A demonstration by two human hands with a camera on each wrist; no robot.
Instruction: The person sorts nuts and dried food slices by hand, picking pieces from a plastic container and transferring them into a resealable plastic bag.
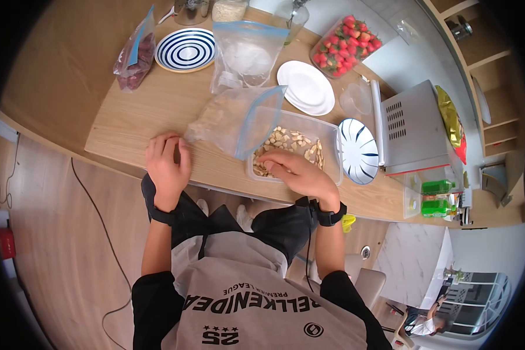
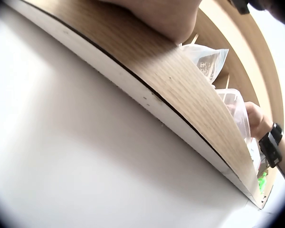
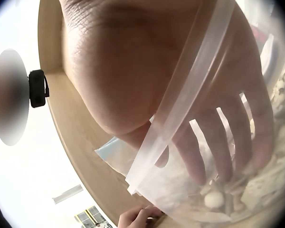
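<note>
In the head view the left hand (image 1: 168, 166) rests on the wooden table near its front edge, fingers loosely bent and holding nothing. The right hand (image 1: 297, 173) reaches over the near wall of a clear plastic box (image 1: 328, 135), its fingers down among pale sliced pieces (image 1: 297, 140). Through the box wall, the right wrist view shows the right hand (image 3: 199, 90) with fingers spread, touching pieces. A clear zip bag (image 1: 221, 119) with a blue seal lies between the hands, overlapping the box's left side. Only part of the left hand (image 2: 156, 14) shows in the left wrist view.
Behind are a striped plate (image 1: 185, 50), a bag of white powder (image 1: 245, 58), white plates (image 1: 306, 87) and a box of strawberries (image 1: 347, 46). A blue-lined plate (image 1: 358, 150) and a boxy appliance (image 1: 408, 128) stand right. A dark-red bag (image 1: 135, 64) stands back left.
</note>
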